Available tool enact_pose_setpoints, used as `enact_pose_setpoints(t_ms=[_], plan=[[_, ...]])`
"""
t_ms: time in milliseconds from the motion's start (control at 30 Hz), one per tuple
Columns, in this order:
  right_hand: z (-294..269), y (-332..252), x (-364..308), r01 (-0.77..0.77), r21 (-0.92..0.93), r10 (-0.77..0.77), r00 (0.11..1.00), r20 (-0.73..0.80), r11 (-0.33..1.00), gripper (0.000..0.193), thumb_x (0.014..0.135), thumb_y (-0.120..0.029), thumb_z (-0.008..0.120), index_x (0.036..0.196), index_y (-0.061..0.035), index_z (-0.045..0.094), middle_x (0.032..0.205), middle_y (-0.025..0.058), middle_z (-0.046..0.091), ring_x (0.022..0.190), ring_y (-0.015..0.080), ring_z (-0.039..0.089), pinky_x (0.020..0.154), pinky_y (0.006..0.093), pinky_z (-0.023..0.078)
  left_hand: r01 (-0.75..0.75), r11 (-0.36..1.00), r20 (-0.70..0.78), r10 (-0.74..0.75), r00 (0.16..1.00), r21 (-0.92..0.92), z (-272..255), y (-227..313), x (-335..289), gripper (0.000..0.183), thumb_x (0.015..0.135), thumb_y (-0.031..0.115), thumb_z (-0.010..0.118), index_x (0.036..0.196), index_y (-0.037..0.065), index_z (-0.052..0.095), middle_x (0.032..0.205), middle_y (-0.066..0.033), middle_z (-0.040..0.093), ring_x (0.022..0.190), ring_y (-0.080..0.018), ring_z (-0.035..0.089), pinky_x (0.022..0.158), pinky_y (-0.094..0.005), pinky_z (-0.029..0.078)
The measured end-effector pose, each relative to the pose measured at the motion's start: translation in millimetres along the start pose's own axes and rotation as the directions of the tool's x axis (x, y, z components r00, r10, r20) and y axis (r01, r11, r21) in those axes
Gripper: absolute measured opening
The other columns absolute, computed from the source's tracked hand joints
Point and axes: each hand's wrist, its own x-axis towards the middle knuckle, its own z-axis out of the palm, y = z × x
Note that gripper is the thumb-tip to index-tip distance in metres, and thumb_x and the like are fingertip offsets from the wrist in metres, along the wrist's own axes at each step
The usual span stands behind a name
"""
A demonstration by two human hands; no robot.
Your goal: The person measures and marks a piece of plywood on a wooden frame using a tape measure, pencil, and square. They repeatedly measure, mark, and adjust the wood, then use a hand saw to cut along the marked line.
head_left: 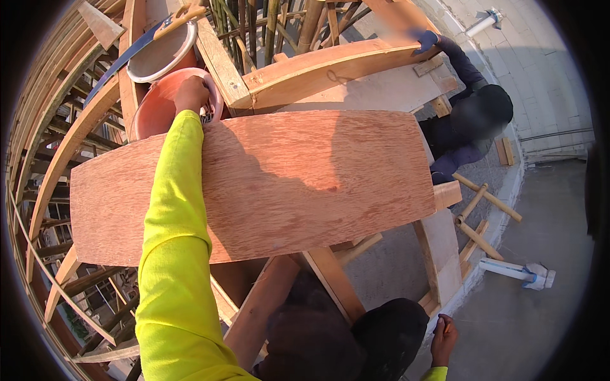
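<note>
My left hand (pixel 191 94) reaches down into a pinkish-red bucket (pixel 154 108), its arm in a yellow-green sleeve crossing a plywood board (pixel 305 184). The back of the hand shows, but its fingertips are hidden inside. Beside them, thin metal pieces like nails (pixel 206 115) show at the bucket's wall. At the lower right, my right hand (pixel 444 341) is low beside my dark-clad knee, fingers curled closed. A small orange bit shows at its fingers, too little to name. The board lies across the timber frame, in front of the bucket.
A handsaw (pixel 138 46) with a wooden handle rests across a second, white-rimmed bucket (pixel 188 46). At the right a co-worker (pixel 467 120) in dark clothes and gloves touches a curved timber beam (pixel 337 65). Gaps open between timbers below; white pipes (pixel 508 269) lie beyond.
</note>
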Motion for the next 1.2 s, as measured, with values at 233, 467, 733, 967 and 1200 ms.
enact_pose_setpoints(t_ms=[233, 467, 733, 967, 1200], plan=[[1.5, -20.4, 11.7, 0.087, 0.111, -0.078, 0.993, -0.090, 0.990, 0.021, 0.103, -0.015, 0.058, 0.109, 0.0021, 0.069, 0.063, 0.0000, 0.053, 0.058, 0.0077, 0.048, 0.055, 0.0271, 0.040, -0.124, 0.833, -0.446, -0.158, 0.881, -0.540, -51.7, -16.4, -6.8, 0.032, 0.092, 0.021, 0.052, 0.091, -0.004, 0.071, 0.084, -0.0181, 0.076, 0.072, -0.0250, 0.074, 0.069, -0.0361, 0.057], [-6.5, -59.3, 13.2, 0.216, 0.359, -0.150, 0.968, -0.202, 0.908, 0.023, 0.106, -0.016, 0.055, 0.110, 0.0019, 0.070, 0.070, -0.0009, 0.056, 0.065, 0.0068, 0.050, 0.061, 0.0244, 0.041, -0.471, 0.389, -0.541, -0.088, 0.836, -0.792, -157.5, 43.4, -94.2, 0.024, 0.101, 0.012, 0.048, 0.102, -0.008, 0.061, 0.100, -0.0194, 0.074, 0.088, -0.0224, 0.073, 0.087, -0.0308, 0.058], [-2.1, -190.3, 19.1, 0.356, 0.782, -0.477, 0.875, -0.087, 0.511, 0.030, 0.104, -0.024, 0.060, 0.116, 0.0017, 0.071, 0.097, 0.0085, 0.073, 0.083, 0.0120, 0.064, 0.077, 0.0258, 0.049, -0.358, -0.356, -0.402, 0.055, 0.914, -0.863, -239.5, 154.1, -284.1, 0.025, 0.106, 0.011, 0.036, 0.104, -0.005, 0.055, 0.098, -0.0171, 0.065, 0.089, -0.0261, 0.066, 0.099, -0.0477, 0.056], [50.5, -230.3, 2.0, 0.020, 0.990, -0.654, 0.752, 0.077, 0.140, 0.065, 0.100, -0.043, 0.066, 0.146, -0.0015, 0.047, 0.133, 0.0081, 0.061, 0.089, 0.0074, 0.049, 0.077, 0.0222, 0.040, 0.132, -0.606, -0.133, 0.372, 0.918, -0.785, -249.5, 230.7, -436.5, 0.019, 0.108, 0.014, 0.039, 0.102, 0.002, 0.053, 0.086, -0.0073, 0.059, 0.079, -0.0184, 0.062, 0.106, -0.0548, 0.051], [28.8, -202.5, -18.9, -0.291, 0.879, -0.624, 0.781, -0.008, -0.376, 0.046, 0.092, -0.019, 0.077, 0.129, -0.0049, 0.055, 0.103, 0.0001, 0.068, 0.057, -0.0026, 0.039, 0.044, 0.0172, 0.024, 0.329, -0.609, -0.171, 0.617, 0.768, -0.721, -226.1, 260.0, -505.9, 0.013, 0.105, 0.014, 0.044, 0.101, 0.006, 0.053, 0.092, -0.0052, 0.059, 0.075, -0.0150, 0.057, 0.093, -0.0474, 0.057]])
